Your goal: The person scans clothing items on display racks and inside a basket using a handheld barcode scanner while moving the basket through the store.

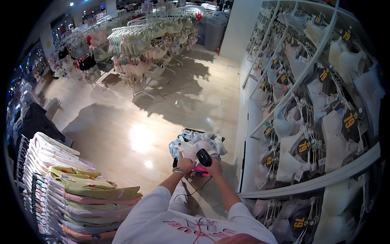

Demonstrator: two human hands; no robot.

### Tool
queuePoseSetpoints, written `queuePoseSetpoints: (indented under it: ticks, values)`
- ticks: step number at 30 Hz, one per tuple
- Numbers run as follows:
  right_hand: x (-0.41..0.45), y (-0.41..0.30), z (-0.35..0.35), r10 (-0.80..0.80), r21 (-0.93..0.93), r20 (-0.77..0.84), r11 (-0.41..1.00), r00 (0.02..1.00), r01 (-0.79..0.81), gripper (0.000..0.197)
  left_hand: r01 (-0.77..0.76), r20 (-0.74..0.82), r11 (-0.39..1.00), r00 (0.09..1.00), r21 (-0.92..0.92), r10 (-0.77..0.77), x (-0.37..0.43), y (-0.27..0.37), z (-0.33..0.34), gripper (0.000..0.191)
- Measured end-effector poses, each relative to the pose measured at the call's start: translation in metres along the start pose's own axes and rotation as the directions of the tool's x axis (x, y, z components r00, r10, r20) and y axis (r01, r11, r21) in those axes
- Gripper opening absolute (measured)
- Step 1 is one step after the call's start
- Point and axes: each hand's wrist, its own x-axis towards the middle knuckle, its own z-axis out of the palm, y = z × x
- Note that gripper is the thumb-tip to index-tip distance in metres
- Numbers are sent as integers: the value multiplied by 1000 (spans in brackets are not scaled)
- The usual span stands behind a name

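Note:
My right hand (215, 168) grips a black handheld barcode scanner (203, 157), its head tilted over a heap of bras. A dark cable (198, 189) trails from it toward my legs. Beside it, my left hand (186, 165) is curled with a pale strip (180, 155), apparently a tag, at its fingers. The pale bras (195, 148) fill a dark-rimmed container or cart before me, with light blue garments (174, 148) on its left side. Just below my hands shows a bright pink item (201, 171), partly hidden. The container's lower part is out of sight.
Wall racks (304, 85) of hanging bras with price discs line the right side. At lower left stands a rack of folded-over garments on hangers (94, 198). Freestanding bra racks (146, 48) and a grey bin (214, 33) are farther off on the tiled floor (112, 134).

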Motion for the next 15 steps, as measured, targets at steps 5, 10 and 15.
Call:
queuePoseSetpoints:
  ticks: [5, 10, 15]
  values:
    - [56, 24, 0, -5, 15, -30, 1000, 1000, 5, 37, -113, 50, 992, 992, -51, 116, 50, 12, -12, 47]
    - [109, 29, 1, -4, 17, -48, 1000, 999, 5, 39, -86, 181, 990, 978, -115, 106, 98, 23, -34, 50]
    - [159, 23, -5, -11, 16, -25, 1000, 1000, 12, 42, -124, 147, 984, 979, -126, 142, 151, 25, -36, 47]
